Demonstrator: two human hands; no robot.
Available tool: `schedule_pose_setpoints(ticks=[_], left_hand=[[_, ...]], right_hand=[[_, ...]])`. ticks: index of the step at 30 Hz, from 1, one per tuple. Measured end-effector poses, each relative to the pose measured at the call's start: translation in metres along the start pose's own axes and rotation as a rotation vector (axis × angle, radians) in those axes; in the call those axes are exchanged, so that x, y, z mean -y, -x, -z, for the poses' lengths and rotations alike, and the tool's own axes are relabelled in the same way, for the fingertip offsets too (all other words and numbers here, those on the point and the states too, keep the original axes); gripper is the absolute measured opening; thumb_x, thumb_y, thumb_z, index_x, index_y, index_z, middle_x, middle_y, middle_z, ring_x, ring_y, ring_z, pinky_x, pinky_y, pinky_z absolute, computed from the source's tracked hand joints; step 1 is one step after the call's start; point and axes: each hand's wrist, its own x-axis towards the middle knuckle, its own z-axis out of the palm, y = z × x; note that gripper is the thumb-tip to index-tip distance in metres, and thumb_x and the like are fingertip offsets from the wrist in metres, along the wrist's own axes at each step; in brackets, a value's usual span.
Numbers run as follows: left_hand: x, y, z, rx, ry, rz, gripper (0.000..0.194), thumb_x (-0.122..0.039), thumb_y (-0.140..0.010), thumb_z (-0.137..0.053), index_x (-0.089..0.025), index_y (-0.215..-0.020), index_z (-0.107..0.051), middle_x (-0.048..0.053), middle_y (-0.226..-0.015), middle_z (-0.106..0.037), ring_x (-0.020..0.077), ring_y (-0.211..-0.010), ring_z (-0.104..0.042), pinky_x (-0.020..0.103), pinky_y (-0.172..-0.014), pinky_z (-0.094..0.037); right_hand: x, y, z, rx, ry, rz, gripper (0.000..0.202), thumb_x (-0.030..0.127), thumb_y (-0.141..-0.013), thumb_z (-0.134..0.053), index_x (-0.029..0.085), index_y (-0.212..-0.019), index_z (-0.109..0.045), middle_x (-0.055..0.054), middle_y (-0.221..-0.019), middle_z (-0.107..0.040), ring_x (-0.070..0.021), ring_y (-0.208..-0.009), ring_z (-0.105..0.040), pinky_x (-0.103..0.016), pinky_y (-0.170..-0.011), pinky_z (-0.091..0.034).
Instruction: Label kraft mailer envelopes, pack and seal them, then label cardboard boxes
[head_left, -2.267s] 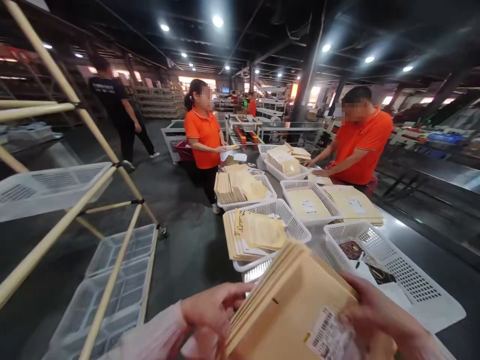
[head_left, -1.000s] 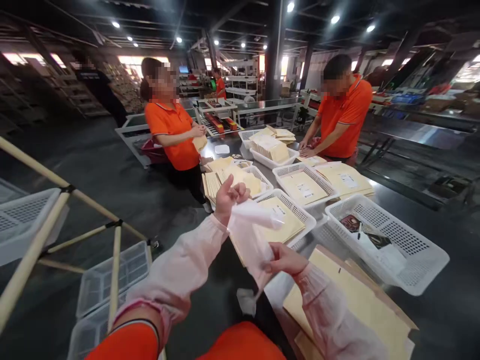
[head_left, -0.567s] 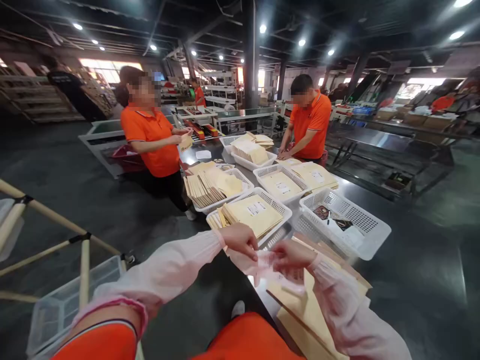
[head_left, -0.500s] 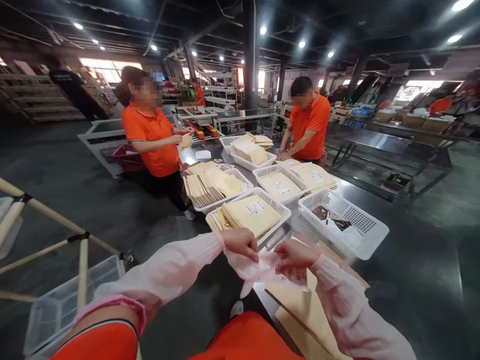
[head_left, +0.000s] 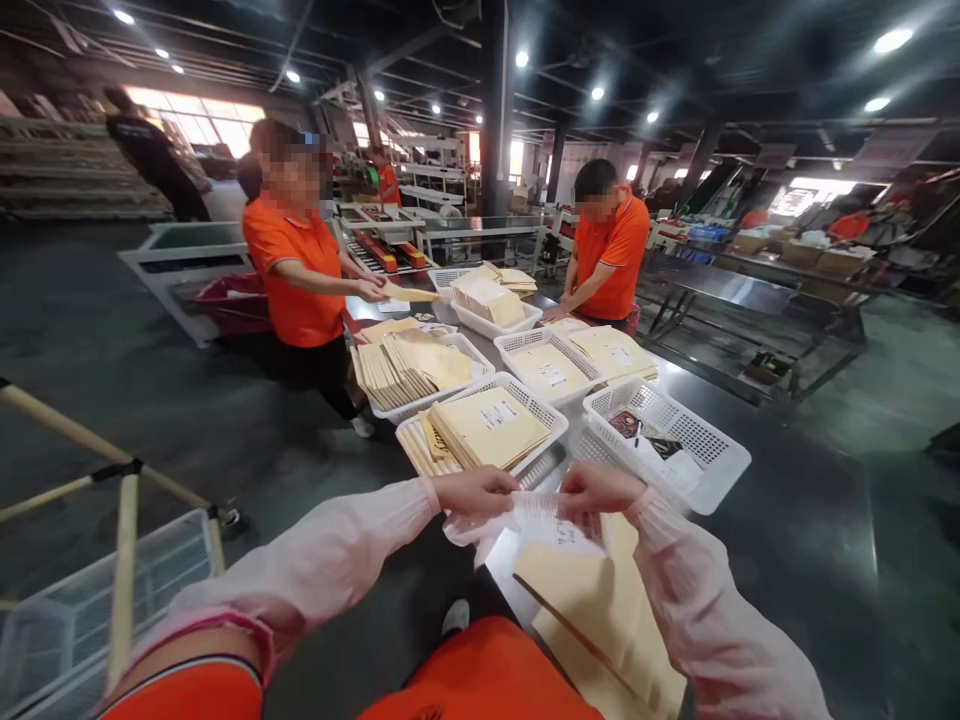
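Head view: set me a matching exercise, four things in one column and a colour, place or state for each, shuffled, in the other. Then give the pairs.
Column one
1. Printed sheet
2. Sleeve cover on the left arm
3. Loose envelopes
4. Camera wearer's shirt

Column two
A. Orange
B. Held between the left hand and the right hand
C. Pale pink, with a darker pink edge
D. On the metal table, outside the baskets, partly under the right forearm

Pairs: 1-B, 2-C, 3-D, 4-A
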Motion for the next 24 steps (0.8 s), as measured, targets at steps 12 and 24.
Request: schedule_pose_setpoints(ticks=[12, 24], left_hand=[[0.04, 0.012, 0.051, -0.603, 0.081, -0.022, 0.039, -0.054, -0.079, -0.05, -0.019, -0.062, -0.049, -0.002, -0.061, -0.049, 0.0144, -0.064, -0.048, 0.027, -0.061, -0.039], [0.023, -0.064, -0.021, -0.329, 0.217, -0.141, 0.065, -0.026, -0.064, -0.076, -0.017, -0.126, -0.061, 0.009, -0.128, -0.063, 0.0232, -0.114, -0.057, 0.032, -0.098, -0.042]], right_hand=[[-0.035, 0.02, 0.026, -0.605, -0.569, -0.141, 0.039, 0.054, -0.059, -0.073, 0.018, -0.055, -0.061, 0.001, -0.05, -0.055, -0.0115, -0.05, -0.045, -0.025, -0.047, -0.033], [-0.047, -0.007, 0.012, -0.775, -0.838, -0.106, 0.056, 0.065, -0.07, -0.061, 0.016, -0.096, -0.067, -0.016, -0.093, -0.074, -0.0285, -0.087, -0.07, -0.042, -0.079, -0.057]])
